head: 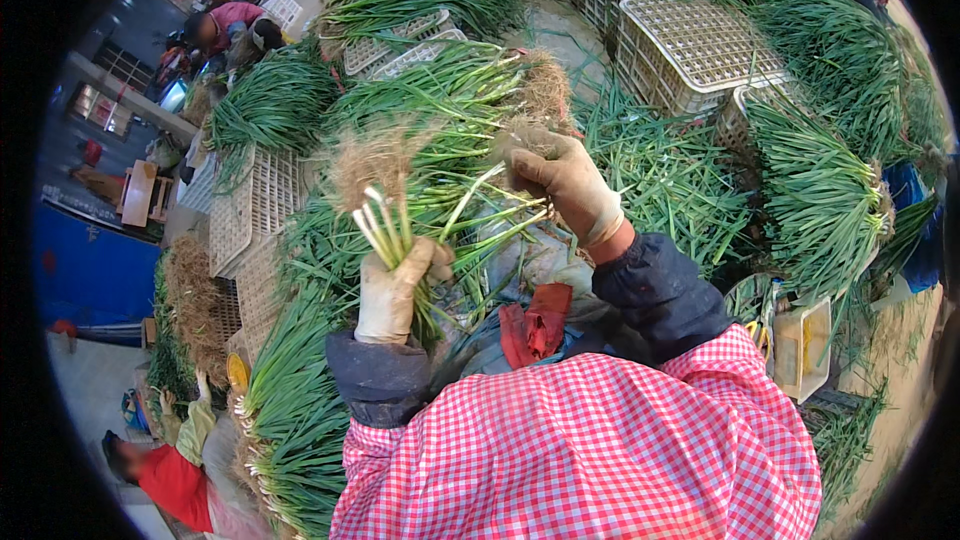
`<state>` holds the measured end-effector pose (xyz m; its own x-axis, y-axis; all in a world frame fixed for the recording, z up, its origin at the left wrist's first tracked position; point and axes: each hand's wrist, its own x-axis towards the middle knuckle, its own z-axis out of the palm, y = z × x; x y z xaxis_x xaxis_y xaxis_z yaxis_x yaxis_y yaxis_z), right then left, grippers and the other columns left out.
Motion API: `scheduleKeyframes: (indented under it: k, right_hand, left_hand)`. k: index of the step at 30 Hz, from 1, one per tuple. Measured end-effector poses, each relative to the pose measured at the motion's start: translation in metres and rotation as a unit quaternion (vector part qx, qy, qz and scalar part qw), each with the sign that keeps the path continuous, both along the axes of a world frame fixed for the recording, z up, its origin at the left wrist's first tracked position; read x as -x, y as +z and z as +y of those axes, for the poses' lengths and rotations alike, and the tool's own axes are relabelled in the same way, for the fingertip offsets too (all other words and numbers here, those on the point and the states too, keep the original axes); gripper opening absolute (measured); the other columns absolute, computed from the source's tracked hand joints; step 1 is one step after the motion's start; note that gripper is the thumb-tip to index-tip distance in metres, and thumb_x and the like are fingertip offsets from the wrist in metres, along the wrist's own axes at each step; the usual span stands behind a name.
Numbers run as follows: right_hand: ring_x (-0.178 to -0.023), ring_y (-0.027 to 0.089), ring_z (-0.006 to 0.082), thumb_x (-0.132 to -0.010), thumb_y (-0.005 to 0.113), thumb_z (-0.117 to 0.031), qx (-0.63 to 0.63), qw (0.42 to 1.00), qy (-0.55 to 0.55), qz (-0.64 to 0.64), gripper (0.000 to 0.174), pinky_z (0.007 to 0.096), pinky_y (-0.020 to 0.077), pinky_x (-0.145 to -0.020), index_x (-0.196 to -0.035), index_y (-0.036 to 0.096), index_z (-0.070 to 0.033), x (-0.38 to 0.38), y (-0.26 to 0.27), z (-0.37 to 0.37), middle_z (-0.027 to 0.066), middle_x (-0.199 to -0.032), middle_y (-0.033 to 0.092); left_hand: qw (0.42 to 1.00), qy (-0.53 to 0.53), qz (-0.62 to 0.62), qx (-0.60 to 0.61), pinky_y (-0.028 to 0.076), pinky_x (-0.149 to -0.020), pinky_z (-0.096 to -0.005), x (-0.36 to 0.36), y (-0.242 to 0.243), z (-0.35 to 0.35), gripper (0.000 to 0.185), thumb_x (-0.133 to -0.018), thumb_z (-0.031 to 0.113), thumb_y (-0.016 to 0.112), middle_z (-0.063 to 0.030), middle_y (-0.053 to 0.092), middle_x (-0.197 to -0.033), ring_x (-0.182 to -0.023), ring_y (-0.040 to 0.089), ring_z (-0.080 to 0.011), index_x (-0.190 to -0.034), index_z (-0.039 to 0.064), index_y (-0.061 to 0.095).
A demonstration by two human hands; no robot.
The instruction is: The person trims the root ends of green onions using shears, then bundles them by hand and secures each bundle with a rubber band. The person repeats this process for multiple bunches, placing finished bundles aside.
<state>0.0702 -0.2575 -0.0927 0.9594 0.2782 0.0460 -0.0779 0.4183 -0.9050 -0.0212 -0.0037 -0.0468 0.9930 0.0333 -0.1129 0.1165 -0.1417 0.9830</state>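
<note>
My left hand [397,281], in a pale work glove, is closed around a small bunch of green onions [386,232]. Their white stems and brown roots stick up above the fist, and the roots look blurred. To the right, my gloved right hand [559,180] pinches the root end of one or more green onions [472,202], whose pale stems slant down to the left; the exact number is hidden by the fingers. Behind both hands lies a large heap of green onions [450,105] with a thick clump of roots at its right end.
Upturned plastic crates [697,41] stand at the upper right, with bundled green onions [817,195] beside them. Loose green leaves [667,180] cover the area right of my hands. Another bundle [300,405] lies at lower left. Co-workers [176,480] are at the left. A plastic basket [802,349] stands at my right.
</note>
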Motion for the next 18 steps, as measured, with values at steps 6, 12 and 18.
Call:
scheduleKeyframes:
  k: [6,12,18]
  right_hand:
    - [-0.077,0.062,0.0081,-0.098,0.071,-0.017,0.019,0.984,0.146,-0.097,0.022,0.0251,0.0518,-0.070,-0.111,0.073,0.000,0.014,0.050,0.014,0.0012,-0.089,0.071]
    - [-0.093,0.076,0.0293,-0.092,0.075,-0.028,0.190,0.943,-0.009,-0.273,0.044,0.0368,0.0589,-0.085,-0.124,0.071,0.002,-0.001,0.026,0.039,0.0199,-0.106,0.077]
    - [-0.095,0.076,0.0279,-0.093,0.077,-0.026,0.270,0.914,-0.033,-0.302,0.036,0.0363,0.0586,-0.086,-0.119,0.074,-0.001,0.000,0.019,0.037,0.0180,-0.107,0.077]
  left_hand:
    - [0.999,0.005,0.007,-0.037,0.057,-0.081,-0.0312,-0.020,-0.005,-0.002,0.038,-0.101,0.033,0.069,-0.0114,0.076,-0.093,-0.085,0.072,-0.0203,-0.111,-0.004,0.074]
    - [0.986,-0.084,0.103,0.099,0.043,-0.050,-0.0276,-0.014,-0.015,-0.029,0.077,-0.100,0.076,0.046,-0.0156,0.077,-0.090,-0.053,0.054,-0.0129,-0.097,0.003,0.070]
    - [0.962,-0.183,0.092,0.182,0.039,-0.050,-0.0244,-0.011,-0.027,-0.016,0.075,-0.094,0.076,0.059,-0.0134,0.075,-0.090,-0.055,0.051,-0.0096,-0.111,0.003,0.069]
